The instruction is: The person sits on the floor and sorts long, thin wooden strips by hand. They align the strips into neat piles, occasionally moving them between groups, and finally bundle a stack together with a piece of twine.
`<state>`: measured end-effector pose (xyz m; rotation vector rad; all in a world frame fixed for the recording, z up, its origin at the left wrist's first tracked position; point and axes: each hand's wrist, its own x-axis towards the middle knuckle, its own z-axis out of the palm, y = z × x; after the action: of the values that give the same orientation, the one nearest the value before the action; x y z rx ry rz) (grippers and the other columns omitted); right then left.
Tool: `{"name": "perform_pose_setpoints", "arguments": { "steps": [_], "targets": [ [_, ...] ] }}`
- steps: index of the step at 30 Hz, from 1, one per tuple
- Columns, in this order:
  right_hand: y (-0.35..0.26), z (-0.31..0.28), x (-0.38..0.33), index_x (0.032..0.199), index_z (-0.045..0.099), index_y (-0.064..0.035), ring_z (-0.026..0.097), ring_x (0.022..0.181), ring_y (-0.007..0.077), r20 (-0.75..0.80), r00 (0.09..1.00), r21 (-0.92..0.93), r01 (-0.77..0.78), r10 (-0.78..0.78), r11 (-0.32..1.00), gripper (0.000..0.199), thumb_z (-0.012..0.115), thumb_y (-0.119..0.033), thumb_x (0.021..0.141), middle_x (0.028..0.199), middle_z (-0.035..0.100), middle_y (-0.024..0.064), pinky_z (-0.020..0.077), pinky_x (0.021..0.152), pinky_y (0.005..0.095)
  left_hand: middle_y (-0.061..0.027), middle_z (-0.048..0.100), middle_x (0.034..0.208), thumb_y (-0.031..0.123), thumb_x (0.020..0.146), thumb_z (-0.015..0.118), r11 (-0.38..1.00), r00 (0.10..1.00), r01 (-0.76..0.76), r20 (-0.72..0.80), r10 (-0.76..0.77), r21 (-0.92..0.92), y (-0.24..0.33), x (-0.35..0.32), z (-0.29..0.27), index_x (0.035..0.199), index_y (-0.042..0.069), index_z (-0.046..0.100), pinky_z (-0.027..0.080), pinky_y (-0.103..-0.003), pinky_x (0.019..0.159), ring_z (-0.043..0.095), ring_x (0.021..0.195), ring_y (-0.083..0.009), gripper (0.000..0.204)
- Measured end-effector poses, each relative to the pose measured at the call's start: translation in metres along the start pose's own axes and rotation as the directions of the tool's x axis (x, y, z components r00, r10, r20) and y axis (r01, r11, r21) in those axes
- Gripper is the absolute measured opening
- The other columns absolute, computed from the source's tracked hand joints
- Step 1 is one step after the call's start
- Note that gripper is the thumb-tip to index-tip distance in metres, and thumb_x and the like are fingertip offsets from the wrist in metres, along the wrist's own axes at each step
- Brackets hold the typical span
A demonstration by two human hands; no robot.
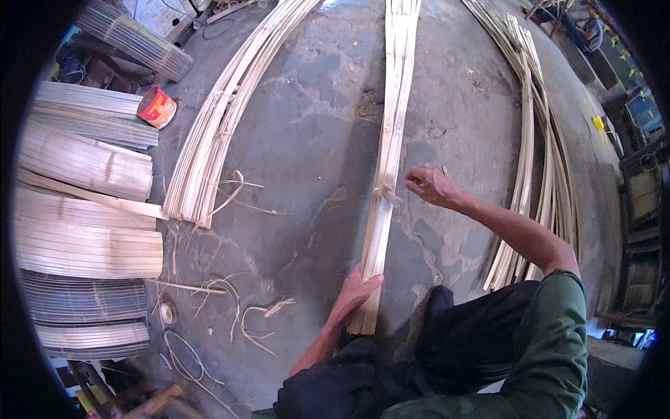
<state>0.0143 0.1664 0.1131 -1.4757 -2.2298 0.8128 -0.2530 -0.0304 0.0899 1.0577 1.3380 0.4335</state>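
A long bundle of pale split bamboo strips runs away from me across the floor, its near end between my legs. My left hand is closed round the bundle near that end, thumb lying over the top. Farther up, a thin tie circles the strips, with a pale blurred end sticking out to the right. Just right of that tie my right hand hovers, apart from the bundle. Its fingers are curled together; whatever they may pinch is too small to make out.
Bamboo bundles lie at left and right. Stacked slatted bamboo mats fill the left side, beside a red tin. Loose fibre strips and a tape roll are scattered on the cracked concrete floor. Another person sits far right.
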Motion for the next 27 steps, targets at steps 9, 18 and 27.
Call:
{"name": "perform_pose_setpoints", "arguments": {
  "steps": [9,18,27],
  "targets": [
    [-0.001,0.023,-0.006,0.12,0.054,-0.0029,0.063,0.092,0.0326,0.142,0.982,0.088,0.11,-0.122,0.99,0.034,0.061,-0.017,0.09,0.099,0.062,0.02,0.0513,0.08,0.0418,-0.0316,0.059,0.117,0.042,0.084,0.064,0.994,0.999,0.041,0.025,-0.043,0.1,-0.028,0.019,0.031,0.129,-0.008,0.042,0.044,-0.042,0.097,0.058,0.115,-0.0393,0.07],
    [0.034,0.034,-0.046,0.121,0.051,0.0036,0.059,0.1,0.044,0.039,0.948,0.068,-0.316,0.314,0.946,0.046,0.053,-0.034,0.095,0.104,0.06,0.0287,0.0471,0.085,0.0494,-0.0324,0.063,0.101,0.047,0.089,0.056,0.781,0.963,-0.137,0.266,-0.038,0.61,-0.003,0.028,0.041,0.103,-0.004,0.055,0.047,-0.056,0.086,0.061,0.099,-0.049,0.052],
    [0.045,0.034,-0.09,0.129,0.051,-0.0051,0.063,0.102,0.0372,0.183,0.902,-0.014,-0.395,0.39,0.919,0.048,0.056,-0.037,0.094,0.114,0.063,0.0221,0.0504,0.087,0.0426,-0.0192,0.026,0.152,0.032,0.089,0.062,0.355,0.805,-0.312,0.046,0.592,0.881,0.04,0.116,-0.01,0.145,0.005,0.034,0.026,-0.052,0.113,0.029,0.139,-0.0362,0.068]
  ]
}}
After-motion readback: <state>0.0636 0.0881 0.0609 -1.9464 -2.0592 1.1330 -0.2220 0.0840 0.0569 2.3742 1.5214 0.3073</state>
